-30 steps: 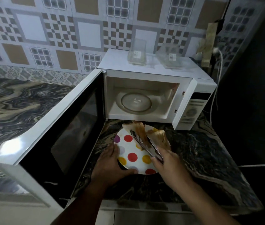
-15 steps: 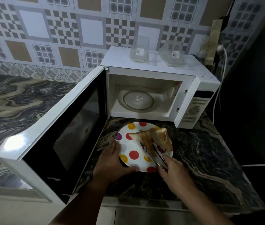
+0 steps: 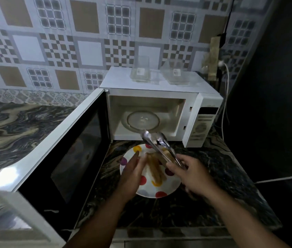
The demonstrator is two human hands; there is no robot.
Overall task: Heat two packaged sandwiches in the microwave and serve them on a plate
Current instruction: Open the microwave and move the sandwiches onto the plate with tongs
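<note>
Sandwiches point(image 3: 155, 169) lie on the spotted plate point(image 3: 152, 191) before the open microwave point(image 3: 159, 111) (turntable bare). The right hand point(image 3: 191, 173) grips metal tongs point(image 3: 159, 146), tips apart above the plate; the left hand point(image 3: 132, 173) rests flat, fingers extended, on the plate.

Plate point(image 3: 166, 187) showing white with red, yellow, purple dots. Microwave point(image 3: 159, 83) appearing white, door window black. Counter point(image 3: 16, 126) swirling grey-beige marble. Sandwiches point(image 3: 155, 168) looking golden-brown, possibly toasted.
</note>
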